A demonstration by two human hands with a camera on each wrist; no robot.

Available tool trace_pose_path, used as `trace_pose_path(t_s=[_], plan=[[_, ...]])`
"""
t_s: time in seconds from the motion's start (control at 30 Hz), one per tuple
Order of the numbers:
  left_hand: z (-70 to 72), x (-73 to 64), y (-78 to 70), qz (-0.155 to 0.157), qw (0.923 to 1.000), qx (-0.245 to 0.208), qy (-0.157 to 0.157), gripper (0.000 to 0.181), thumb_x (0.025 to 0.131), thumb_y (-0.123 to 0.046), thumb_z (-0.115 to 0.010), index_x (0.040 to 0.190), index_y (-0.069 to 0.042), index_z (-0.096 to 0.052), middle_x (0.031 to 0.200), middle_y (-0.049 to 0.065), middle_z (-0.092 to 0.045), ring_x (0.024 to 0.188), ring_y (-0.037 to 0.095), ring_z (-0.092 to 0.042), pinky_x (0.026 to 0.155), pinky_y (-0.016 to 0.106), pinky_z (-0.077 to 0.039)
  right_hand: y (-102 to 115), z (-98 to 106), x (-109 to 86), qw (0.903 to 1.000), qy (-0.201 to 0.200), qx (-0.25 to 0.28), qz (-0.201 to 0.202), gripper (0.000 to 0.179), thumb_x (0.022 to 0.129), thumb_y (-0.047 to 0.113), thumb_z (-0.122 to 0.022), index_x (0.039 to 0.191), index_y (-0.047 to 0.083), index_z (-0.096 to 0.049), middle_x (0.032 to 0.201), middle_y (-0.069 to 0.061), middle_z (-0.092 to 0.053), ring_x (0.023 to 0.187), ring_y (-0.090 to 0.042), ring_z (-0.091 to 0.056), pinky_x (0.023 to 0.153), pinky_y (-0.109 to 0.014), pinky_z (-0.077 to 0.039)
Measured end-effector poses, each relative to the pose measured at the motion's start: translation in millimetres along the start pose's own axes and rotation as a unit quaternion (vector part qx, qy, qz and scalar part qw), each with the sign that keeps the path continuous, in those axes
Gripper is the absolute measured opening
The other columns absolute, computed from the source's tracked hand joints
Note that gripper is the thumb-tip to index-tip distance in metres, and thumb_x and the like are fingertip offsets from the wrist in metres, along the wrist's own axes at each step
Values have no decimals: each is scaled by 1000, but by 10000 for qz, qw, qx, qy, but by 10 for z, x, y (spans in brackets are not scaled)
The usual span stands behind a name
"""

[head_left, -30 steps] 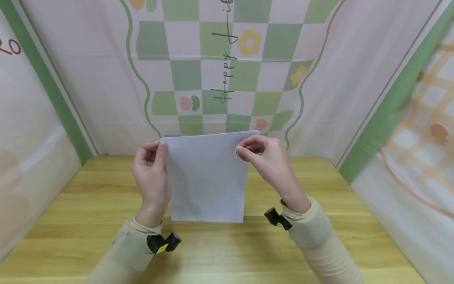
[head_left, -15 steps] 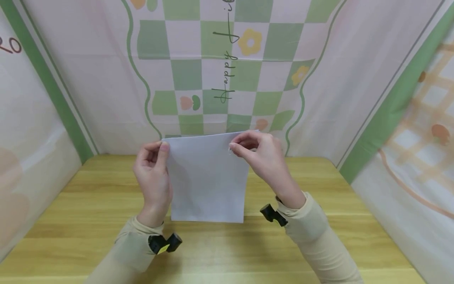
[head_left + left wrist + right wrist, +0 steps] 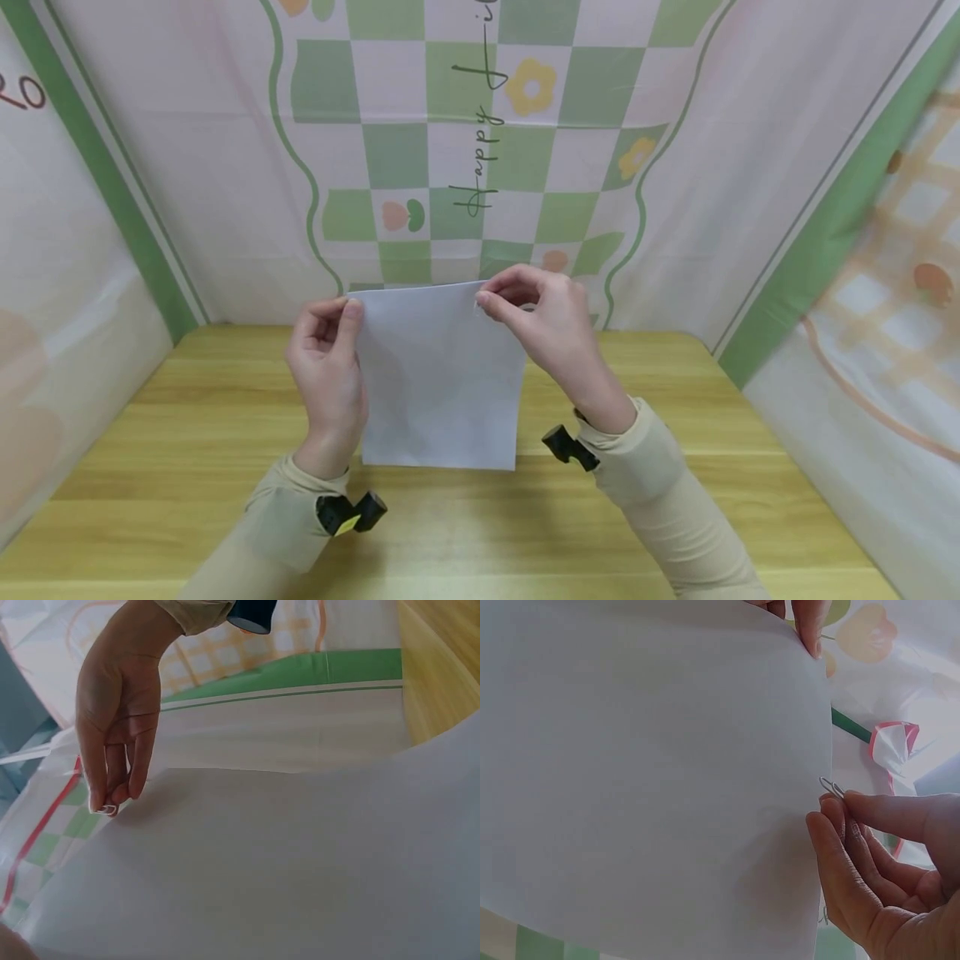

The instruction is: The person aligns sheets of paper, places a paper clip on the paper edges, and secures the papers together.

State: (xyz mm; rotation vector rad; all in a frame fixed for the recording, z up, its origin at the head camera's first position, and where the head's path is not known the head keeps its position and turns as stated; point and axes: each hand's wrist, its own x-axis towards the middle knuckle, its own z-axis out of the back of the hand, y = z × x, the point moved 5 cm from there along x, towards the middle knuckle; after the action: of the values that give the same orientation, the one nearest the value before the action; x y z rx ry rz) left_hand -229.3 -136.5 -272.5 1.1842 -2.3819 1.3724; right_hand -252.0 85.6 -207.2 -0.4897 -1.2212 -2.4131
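Thumb and fingers of my left hand (image 3: pixel 327 379) pinch the upper left corner of a white sheet of paper (image 3: pixel 438 383), which hangs upright above the table; its edge looks layered. At the upper right of the paper, my right hand (image 3: pixel 551 333) pinches a small silvery paper clip (image 3: pixel 831 786) between thumb and fingertips. One looped end of the clip sticks out toward the top edge of the paper in the right wrist view. The left wrist view shows the clip at the fingertips, right by the paper's edge.
A wooden table (image 3: pixel 630 533) lies below the hands. Printed cloth with a green check pattern (image 3: pixel 457 158) hangs behind it, and more cloth (image 3: pixel 877 350) closes in both sides. Black wrist cameras (image 3: pixel 351 512) are strapped over the sleeves.
My right hand has moved left and slightly up along the top of the paper, carrying the paper clip. My left hand has shifted a little to the right, still pinching the corner.
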Motion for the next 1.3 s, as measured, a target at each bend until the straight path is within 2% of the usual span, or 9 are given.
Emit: trace_pose_path(t_s=[0.33, 1.0, 1.3], plan=[[-1, 2, 5, -43, 10000, -56, -65, 8, 85, -1, -68, 86, -8, -65, 87, 4, -62, 81, 14, -56, 72, 19, -48, 52, -43, 40, 9999, -37, 112, 76, 9, 85, 26, -72, 89, 17, -70, 80, 4, -71, 72, -7, -66, 65, -30, -53], [0, -7, 42, -68, 9997, -254, 4, 6, 85, 1, -67, 87, -3, -63, 89, 7, -64, 84, 17, -58, 76, 21, -49, 135, -155, 79, 9995, -19, 214, 217, 10, 85, 25, -72, 89, 16, -71, 82, 3, -71, 72, -7, -65, 68, -27, -54], [-17, -22, 49, -97, 9993, -349, -72, 9, 83, 4, -67, 85, -5, -65, 88, 6, -66, 84, 16, -60, 76, 21, -50, 182, -194, 92, 9991, -42, 322, 257, 9, 84, 25, -72, 89, 17, -71, 82, 4, -71, 73, -6, -65, 68, -26, -54]])
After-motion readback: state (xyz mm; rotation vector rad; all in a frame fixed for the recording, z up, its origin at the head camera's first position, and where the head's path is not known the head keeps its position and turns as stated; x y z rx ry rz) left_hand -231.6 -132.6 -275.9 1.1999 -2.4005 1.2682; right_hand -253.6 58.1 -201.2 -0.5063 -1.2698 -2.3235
